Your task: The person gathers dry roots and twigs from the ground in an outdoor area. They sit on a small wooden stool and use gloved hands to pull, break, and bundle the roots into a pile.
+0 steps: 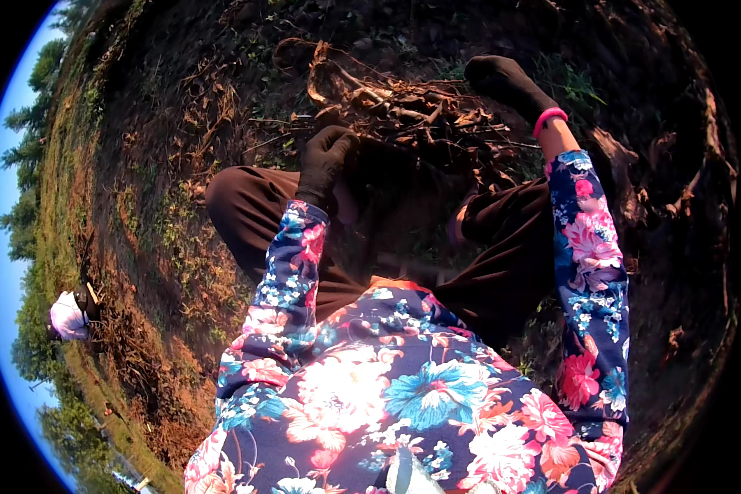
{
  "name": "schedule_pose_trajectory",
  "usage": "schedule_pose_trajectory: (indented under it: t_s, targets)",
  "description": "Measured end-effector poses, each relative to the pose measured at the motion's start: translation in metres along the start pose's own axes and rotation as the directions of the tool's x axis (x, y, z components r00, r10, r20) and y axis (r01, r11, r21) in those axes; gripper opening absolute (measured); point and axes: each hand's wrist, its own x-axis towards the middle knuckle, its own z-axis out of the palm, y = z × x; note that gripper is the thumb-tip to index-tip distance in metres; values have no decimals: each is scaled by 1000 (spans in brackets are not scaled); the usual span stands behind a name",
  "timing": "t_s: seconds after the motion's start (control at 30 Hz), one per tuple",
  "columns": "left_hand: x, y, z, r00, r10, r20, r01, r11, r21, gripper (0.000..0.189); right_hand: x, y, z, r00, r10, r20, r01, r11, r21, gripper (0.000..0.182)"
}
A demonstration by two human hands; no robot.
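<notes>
A pile of dry sticks and dead leaves [401,114] lies on the dark soil before my crouched legs. My left hand [330,162], in a dark knit glove, is at the near left side of the pile, its fingers curled down. Beyond the far right end of the sticks, my right hand [500,75] is low over the ground in a matching glove, with a pink band [549,120] at the wrist. The right fingers are bent inward. Whether either hand grips a twig is hidden by the gloves and shadow.
Brown-trousered knees [238,194] flank the shaded ground below me. Dry woody debris [617,154] lies to the right, and low weeds [185,265] grow to the left. Farther left, another person [71,315] is beside a heap of brush [136,364]; trees [25,204] stand behind.
</notes>
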Motion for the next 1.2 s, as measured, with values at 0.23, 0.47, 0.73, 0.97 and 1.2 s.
schedule_pose_trajectory:
  t_s: [0.23,0.47,0.73,0.97,1.2]
  targets:
    - [-57,-102,51,983,-180,47,129,844,521,18,6,19,23,988,-60,144,102,947,-304,17]
    - [-80,-122,86,688,-591,422,-305,292,906,25,-3,38,14,989,-54,141,101,931,-350,17]
    - [-87,-123,80,796,-530,293,-116,341,933,24,-2,30,19,985,-85,153,131,936,-326,17]
    - [-85,-138,84,765,-558,322,-154,326,933,25,-2,32,21,985,-81,152,127,938,-321,18]
    - [-83,-145,86,758,-548,354,-190,333,923,23,1,27,18,985,-89,151,133,941,-311,18]
